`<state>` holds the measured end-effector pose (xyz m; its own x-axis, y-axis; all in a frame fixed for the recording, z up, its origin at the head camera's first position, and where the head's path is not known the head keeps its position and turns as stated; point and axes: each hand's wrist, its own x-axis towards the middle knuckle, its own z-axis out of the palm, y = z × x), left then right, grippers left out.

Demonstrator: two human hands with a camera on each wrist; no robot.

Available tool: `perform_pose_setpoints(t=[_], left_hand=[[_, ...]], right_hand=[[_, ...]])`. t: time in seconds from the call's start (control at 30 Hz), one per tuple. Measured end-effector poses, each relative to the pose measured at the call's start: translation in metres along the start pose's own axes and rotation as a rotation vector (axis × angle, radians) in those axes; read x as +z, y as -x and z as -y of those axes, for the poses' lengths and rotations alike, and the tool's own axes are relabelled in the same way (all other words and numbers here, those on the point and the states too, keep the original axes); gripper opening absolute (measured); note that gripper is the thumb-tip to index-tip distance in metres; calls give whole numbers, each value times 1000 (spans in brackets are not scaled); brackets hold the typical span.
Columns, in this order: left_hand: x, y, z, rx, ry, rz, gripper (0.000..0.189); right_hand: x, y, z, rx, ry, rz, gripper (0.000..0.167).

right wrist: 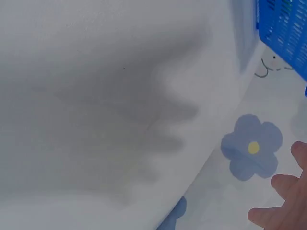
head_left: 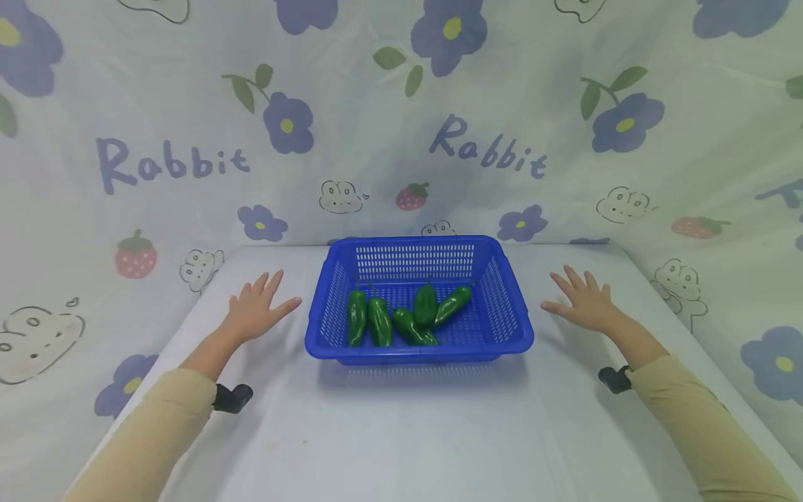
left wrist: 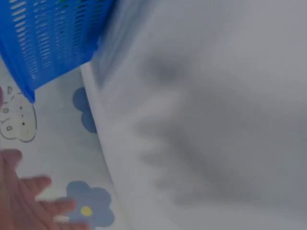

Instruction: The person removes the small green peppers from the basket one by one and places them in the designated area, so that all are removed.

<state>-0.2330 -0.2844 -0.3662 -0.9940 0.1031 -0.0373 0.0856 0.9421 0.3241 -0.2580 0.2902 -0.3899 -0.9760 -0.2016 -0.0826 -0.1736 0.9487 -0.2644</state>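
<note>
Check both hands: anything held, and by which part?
Nothing is held: the left hand and right hand are spread, apart from the blue basket between them.

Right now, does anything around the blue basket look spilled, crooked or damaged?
Nothing looks spilled or damaged: the blue basket is upright, with five green peppers inside. Slightly odd: a small brownish speck in front of it on the white tabletop, too tiny to identify.

A white table (head_left: pixel 408 439) bears a blue slotted basket (head_left: pixel 419 352) near its far edge.
</note>
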Motion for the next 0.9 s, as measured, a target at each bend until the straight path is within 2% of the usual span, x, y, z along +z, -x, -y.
perform_pose_setpoints(t=[0.17,0.43,0.53,0.7,0.9], left_hand=[[-4,-4,-5,97,253,31,79],[1,-19,-22,176,469,109,77],[7,-28,-29,211,545,97,76],[13,-37,-33,260,603,58,69],[21,-41,-33,339,537,62,58]], right_hand=[[-5,1,6,-30,-10,0,86],[-16,-2,17,-63,-1,-4,83],[-19,-2,20,-83,18,-13,81],[-25,-4,29,-124,23,-18,80],[-37,-7,40,-159,21,-4,77]])
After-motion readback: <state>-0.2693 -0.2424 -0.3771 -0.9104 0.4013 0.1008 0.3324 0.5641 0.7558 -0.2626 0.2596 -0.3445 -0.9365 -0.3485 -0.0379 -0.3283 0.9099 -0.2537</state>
